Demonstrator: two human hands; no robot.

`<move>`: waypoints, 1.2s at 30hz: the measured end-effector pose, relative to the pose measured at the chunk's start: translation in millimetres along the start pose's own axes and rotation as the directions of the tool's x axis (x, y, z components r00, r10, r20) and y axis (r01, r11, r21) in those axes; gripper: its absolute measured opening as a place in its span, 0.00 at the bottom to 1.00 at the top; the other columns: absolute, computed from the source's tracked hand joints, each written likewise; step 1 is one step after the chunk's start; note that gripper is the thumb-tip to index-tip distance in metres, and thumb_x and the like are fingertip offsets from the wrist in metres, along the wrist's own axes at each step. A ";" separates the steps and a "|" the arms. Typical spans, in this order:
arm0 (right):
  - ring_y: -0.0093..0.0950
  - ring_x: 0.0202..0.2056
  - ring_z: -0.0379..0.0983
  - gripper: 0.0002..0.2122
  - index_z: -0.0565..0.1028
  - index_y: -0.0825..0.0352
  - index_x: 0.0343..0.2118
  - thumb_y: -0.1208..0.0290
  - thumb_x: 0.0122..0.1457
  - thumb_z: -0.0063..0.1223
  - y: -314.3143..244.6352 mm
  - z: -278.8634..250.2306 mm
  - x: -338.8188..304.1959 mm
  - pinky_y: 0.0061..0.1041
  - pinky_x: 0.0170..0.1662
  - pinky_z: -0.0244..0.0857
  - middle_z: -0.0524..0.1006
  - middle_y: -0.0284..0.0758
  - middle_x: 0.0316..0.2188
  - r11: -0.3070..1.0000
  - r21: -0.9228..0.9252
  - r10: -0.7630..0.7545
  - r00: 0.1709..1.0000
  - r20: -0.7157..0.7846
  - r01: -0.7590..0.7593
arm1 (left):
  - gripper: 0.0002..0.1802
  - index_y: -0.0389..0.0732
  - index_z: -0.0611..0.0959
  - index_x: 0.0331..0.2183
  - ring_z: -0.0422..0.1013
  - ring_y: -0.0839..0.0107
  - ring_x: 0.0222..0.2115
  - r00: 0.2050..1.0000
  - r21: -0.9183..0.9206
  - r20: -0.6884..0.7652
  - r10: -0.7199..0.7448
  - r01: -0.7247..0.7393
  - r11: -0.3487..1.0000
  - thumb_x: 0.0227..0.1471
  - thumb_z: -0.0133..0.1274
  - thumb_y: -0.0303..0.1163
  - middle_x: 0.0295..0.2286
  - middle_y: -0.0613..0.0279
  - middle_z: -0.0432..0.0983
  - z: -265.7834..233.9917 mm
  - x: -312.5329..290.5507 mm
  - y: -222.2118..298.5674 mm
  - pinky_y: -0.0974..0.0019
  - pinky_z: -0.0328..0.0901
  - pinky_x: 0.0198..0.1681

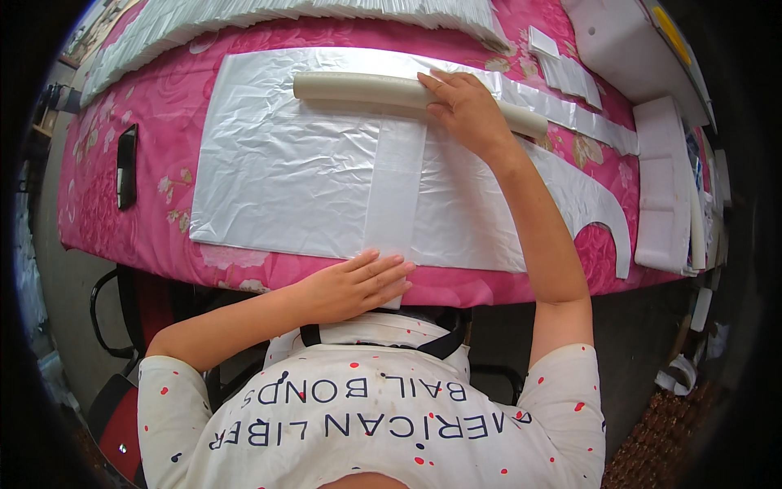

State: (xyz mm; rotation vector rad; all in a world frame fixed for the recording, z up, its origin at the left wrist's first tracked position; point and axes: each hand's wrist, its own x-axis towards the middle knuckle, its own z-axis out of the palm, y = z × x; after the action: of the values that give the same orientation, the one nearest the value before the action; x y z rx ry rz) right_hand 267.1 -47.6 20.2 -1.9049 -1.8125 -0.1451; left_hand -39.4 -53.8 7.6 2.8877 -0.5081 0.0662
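Observation:
A thin, shiny white plastic apron (277, 179) lies spread on the table, with a curved cut-out near its right end. Across its far part rests a cream-coloured plastic pipe (350, 86), lying roughly left to right. My right hand (466, 102) is closed over the pipe, thumb on the near side and fingers over the top. From the pipe toward me runs a flat whitish strip (395, 187) on the apron. Its near end reaches my left hand (358, 285), which lies flat at the table's front edge with fingers stretched out; the fingers cover part of the strip.
A pink flowered cloth (163, 228) covers the table. Long stacks of folded white plastic (309, 8) line the far side, with a smaller pile (562, 69) at the far right. A black phone (126, 167) lies left. White foam boxes (661, 183) border the right edge.

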 end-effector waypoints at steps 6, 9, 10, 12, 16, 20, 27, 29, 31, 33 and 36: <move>0.37 0.49 0.65 0.22 0.70 0.63 0.47 0.79 0.45 0.54 -58.5 -28.2 -45.5 0.31 0.50 0.61 0.69 0.39 0.48 0.960 0.278 -0.070 0.990 0.120 0.035 | 0.20 0.35 0.74 0.41 0.65 0.65 0.45 0.986 -0.064 -0.149 0.073 -0.083 0.994 0.42 0.48 0.30 0.45 0.56 0.66 -4.6 -12.0 -6.3 0.65 0.61 0.50; 0.36 0.49 0.66 0.21 0.70 0.65 0.46 0.82 0.46 0.49 -91.2 -29.8 -80.1 0.31 0.50 0.62 0.70 0.38 0.47 0.913 0.387 -0.245 0.930 0.273 0.126 | 0.17 0.34 0.76 0.36 0.67 0.66 0.40 0.973 -0.111 -0.189 0.132 -0.155 0.982 0.40 0.49 0.29 0.39 0.56 0.69 -5.5 -16.1 -10.3 0.67 0.64 0.45; 0.36 0.49 0.66 0.21 0.70 0.67 0.45 0.82 0.43 0.49 -98.4 -29.2 -87.9 0.30 0.50 0.62 0.70 0.39 0.46 0.907 0.395 -0.276 0.914 0.297 0.145 | 0.16 0.34 0.76 0.34 0.68 0.66 0.38 0.966 -0.125 -0.208 0.152 -0.180 0.976 0.39 0.50 0.28 0.38 0.56 0.69 -6.9 -16.4 -12.7 0.68 0.65 0.44; 0.36 0.48 0.66 0.21 0.70 0.70 0.44 0.82 0.41 0.49 -105.9 -27.6 -97.7 0.30 0.50 0.62 0.71 0.40 0.45 0.902 0.401 -0.299 0.900 0.316 0.159 | 0.16 0.34 0.76 0.35 0.69 0.66 0.37 0.958 -0.130 -0.223 0.179 -0.211 0.969 0.39 0.51 0.29 0.38 0.55 0.70 -9.5 -20.8 -16.4 0.69 0.67 0.41; 0.34 0.45 0.67 0.21 0.71 0.68 0.44 0.82 0.41 0.50 -111.2 -22.8 -102.9 0.29 0.48 0.63 0.72 0.36 0.43 0.917 0.378 -0.244 0.928 0.283 0.126 | 0.15 0.34 0.76 0.34 0.71 0.67 0.37 0.930 -0.190 -0.326 0.167 -0.238 0.953 0.41 0.52 0.28 0.41 0.54 0.70 -18.4 -21.3 -23.4 0.71 0.69 0.35; 0.33 0.40 0.69 0.18 0.74 0.65 0.40 0.81 0.41 0.52 -114.2 -12.6 -104.5 0.27 0.42 0.66 0.73 0.33 0.39 0.927 0.367 -0.163 0.963 0.216 0.075 | 0.22 0.36 0.74 0.41 0.68 0.65 0.44 0.918 -0.249 -0.375 0.127 -0.232 0.940 0.40 0.54 0.31 0.47 0.53 0.66 -21.9 -23.1 -27.9 0.66 0.66 0.43; 0.32 0.37 0.69 0.15 0.76 0.64 0.36 0.81 0.41 0.54 -115.2 -8.4 -105.8 0.27 0.39 0.67 0.74 0.33 0.38 0.923 0.382 -0.120 0.979 0.163 0.049 | 0.41 0.34 0.67 0.49 0.64 0.57 0.48 0.961 -0.265 -0.230 -0.151 0.088 0.960 0.28 0.59 0.34 0.48 0.51 0.65 -22.1 -6.1 -38.1 0.57 0.58 0.53; 0.32 0.37 0.69 0.15 0.76 0.63 0.36 0.81 0.42 0.55 -113.6 -7.2 -107.3 0.27 0.39 0.67 0.74 0.32 0.38 0.918 0.395 -0.108 0.983 0.145 0.043 | 0.40 0.34 0.68 0.49 0.64 0.58 0.48 0.954 -0.240 -0.212 -0.214 0.161 0.957 0.28 0.58 0.32 0.47 0.52 0.66 -13.5 -5.3 -38.1 0.58 0.58 0.52; 0.32 0.37 0.69 0.14 0.76 0.62 0.36 0.80 0.42 0.55 -113.1 -8.8 -108.1 0.27 0.38 0.67 0.74 0.32 0.38 0.928 0.370 -0.106 0.986 0.132 0.050 | 0.39 0.34 0.68 0.49 0.65 0.59 0.47 0.952 -0.208 -0.215 -0.220 0.175 0.962 0.29 0.57 0.31 0.46 0.53 0.67 -9.0 -4.1 -40.0 0.59 0.60 0.51; 0.31 0.36 0.70 0.14 0.76 0.62 0.36 0.79 0.42 0.56 -110.9 -9.9 -108.9 0.26 0.37 0.67 0.74 0.32 0.37 0.933 0.356 -0.104 0.988 0.116 0.056 | 0.38 0.34 0.68 0.49 0.65 0.60 0.46 0.948 -0.200 -0.223 -0.227 0.183 0.963 0.29 0.56 0.29 0.45 0.53 0.68 -7.9 -2.7 -41.5 0.59 0.61 0.49; 0.30 0.33 0.70 0.14 0.76 0.62 0.35 0.78 0.41 0.57 -106.3 -11.3 -108.4 0.26 0.35 0.67 0.75 0.32 0.33 0.930 0.367 -0.075 0.992 0.099 0.034 | 0.38 0.34 0.68 0.48 0.67 0.60 0.44 0.936 -0.212 -0.257 -0.238 0.186 0.959 0.28 0.54 0.27 0.43 0.54 0.70 -11.2 2.4 -41.7 0.60 0.62 0.46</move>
State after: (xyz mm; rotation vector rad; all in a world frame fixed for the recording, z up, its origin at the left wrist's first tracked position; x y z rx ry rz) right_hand 156.4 -152.1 15.5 -1.6274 -1.8152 0.2686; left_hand -22.9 -13.9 10.5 2.6703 -0.1385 0.3691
